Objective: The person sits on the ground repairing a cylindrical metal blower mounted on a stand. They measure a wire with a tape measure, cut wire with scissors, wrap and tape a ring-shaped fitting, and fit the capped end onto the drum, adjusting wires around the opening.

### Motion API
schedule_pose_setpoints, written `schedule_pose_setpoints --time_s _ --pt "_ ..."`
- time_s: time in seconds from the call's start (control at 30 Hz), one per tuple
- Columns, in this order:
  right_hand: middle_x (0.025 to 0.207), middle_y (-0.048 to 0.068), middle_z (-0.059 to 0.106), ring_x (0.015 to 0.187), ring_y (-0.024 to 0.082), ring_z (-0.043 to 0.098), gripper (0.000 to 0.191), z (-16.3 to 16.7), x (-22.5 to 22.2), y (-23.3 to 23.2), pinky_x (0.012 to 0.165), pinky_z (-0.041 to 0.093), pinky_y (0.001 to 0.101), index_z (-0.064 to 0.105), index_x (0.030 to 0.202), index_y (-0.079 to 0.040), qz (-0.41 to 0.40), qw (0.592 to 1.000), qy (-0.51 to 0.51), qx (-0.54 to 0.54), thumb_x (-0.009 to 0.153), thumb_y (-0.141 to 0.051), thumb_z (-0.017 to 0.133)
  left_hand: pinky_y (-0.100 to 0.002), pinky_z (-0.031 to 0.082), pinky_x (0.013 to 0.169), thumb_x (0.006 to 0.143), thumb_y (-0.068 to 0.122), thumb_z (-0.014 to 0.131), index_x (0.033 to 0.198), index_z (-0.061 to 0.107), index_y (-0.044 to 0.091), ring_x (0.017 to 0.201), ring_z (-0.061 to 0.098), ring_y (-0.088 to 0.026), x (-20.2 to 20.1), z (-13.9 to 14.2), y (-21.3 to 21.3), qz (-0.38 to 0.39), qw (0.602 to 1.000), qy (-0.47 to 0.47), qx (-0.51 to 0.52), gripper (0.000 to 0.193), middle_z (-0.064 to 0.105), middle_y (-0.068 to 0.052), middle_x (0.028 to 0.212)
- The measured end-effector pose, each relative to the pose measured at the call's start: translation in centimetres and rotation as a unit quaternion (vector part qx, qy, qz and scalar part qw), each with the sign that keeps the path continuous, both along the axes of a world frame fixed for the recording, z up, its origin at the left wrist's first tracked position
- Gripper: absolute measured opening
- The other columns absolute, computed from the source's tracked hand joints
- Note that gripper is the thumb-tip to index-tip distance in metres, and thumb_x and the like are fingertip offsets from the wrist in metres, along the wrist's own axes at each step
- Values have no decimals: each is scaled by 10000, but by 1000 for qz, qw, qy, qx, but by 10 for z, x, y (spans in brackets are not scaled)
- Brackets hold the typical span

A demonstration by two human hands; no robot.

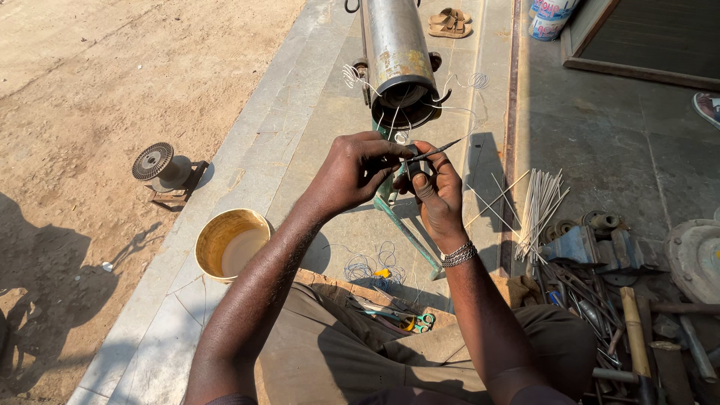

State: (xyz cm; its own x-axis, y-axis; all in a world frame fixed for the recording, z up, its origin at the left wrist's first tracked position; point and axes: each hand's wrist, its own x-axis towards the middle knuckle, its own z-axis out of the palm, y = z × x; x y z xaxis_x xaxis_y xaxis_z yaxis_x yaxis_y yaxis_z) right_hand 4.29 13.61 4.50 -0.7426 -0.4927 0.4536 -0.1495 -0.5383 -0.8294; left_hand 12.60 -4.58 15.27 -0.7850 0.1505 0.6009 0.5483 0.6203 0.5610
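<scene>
Left hand (pixel 352 174) up in front of the big metal tube (pixel 397 60), fingers pinched shut on thin wires (pixel 390 120) coming out of the tube's open end. Right hand (pixel 439 196) just beside it, touching, fingers closed around a thin dark tool (pixel 442 148) pointing up to the right. Silver bracelet (pixel 458 255) on the right wrist. Yellow bucket (pixel 229 244) down on the left, on the stone floor. Bundle of pale sticks (pixel 541 201) on the right, near a pile of metal tools (pixel 622 315). Sandals (pixel 450 22) beyond the tube.
</scene>
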Motion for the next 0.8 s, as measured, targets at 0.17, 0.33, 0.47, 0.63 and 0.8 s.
schedule_pose_setpoints --time_s 0.17,0.33,0.47,0.63,0.8 --pt "1182 75 665 1016 150 701 769 -3 1 1 908 611 332 469 1505 -24 -7 1000 5 8 937 -433 788 -359 615 753 823 -15 749 1172 751 89 877 770 -263 -1 -3 1 -1 1000 13 -9 364 738 -129 943" --pt "1173 78 653 1001 152 694 766 -3 3 2 897 609 326 471 1515 -26 -13 1000 7 12 946 -427 791 -365 605 750 808 -10 746 1173 752 101 856 761 -273 -4 -6 0 11 1000 15 -13 381 729 -130 916" --pt "1205 79 643 1019 154 694 749 -1 6 1 905 615 340 466 1512 -26 -2 1000 -3 1 959 -426 775 -380 588 735 795 -3 747 1187 754 115 843 741 -287 -4 -7 -1 4 999 36 -30 409 720 -126 909" --pt "1221 89 641 1017 170 701 753 0 8 0 902 621 355 453 1519 -27 10 1000 -14 -2 959 -421 767 -393 565 693 789 1 753 1177 770 133 808 726 -287 -2 -7 -2 7 999 38 -29 411 710 -118 891" --pt "1277 85 627 1044 171 696 758 -1 10 0 916 620 357 442 1529 -35 20 1000 -8 -13 965 -430 761 -372 581 707 808 -1 768 1177 767 122 824 743 -262 0 -8 -1 -1 999 30 -18 389 709 -114 901"
